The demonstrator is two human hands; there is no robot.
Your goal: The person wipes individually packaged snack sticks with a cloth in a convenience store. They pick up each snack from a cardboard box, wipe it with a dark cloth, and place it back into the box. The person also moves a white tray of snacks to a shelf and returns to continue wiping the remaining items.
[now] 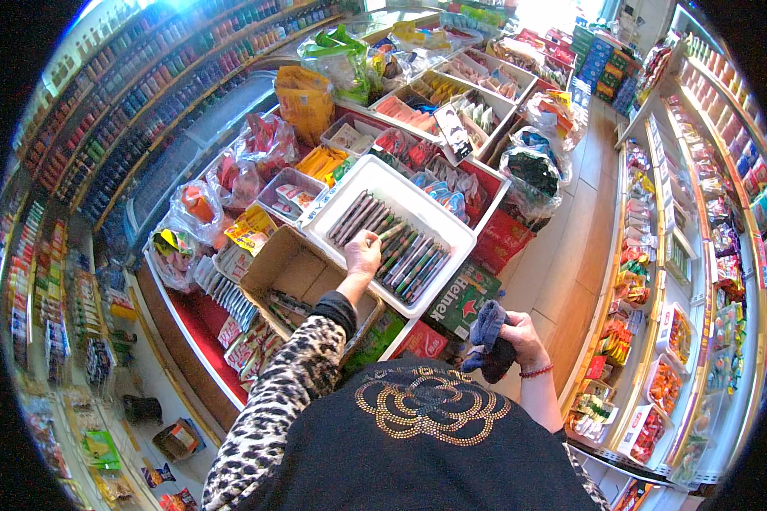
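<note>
My left hand [364, 254] is over a white plastic tray [450, 294] of slim, stick-shaped packets [413, 264] lying side by side. Its fingers are closed on the end of one pale greenish stick-shaped packet [392, 232], tilted across the others. Below that wrist stands an open cardboard box [285, 251] with more slim packets [290, 305] in its bottom. Off to the right, my right hand [524, 336] grips a crumpled dark blue cloth [488, 341], apart from the tray.
Around the tray, a display stand bears bins of packaged snacks [409, 111], plastic bags of goods [533, 162] and a yellow bag [304, 102]. A green carton [462, 298] sits beside the tray. Stocked shelves [648, 341] line the right, past a wooden floor [584, 230]; bottle shelves [145, 77] curve along the left.
</note>
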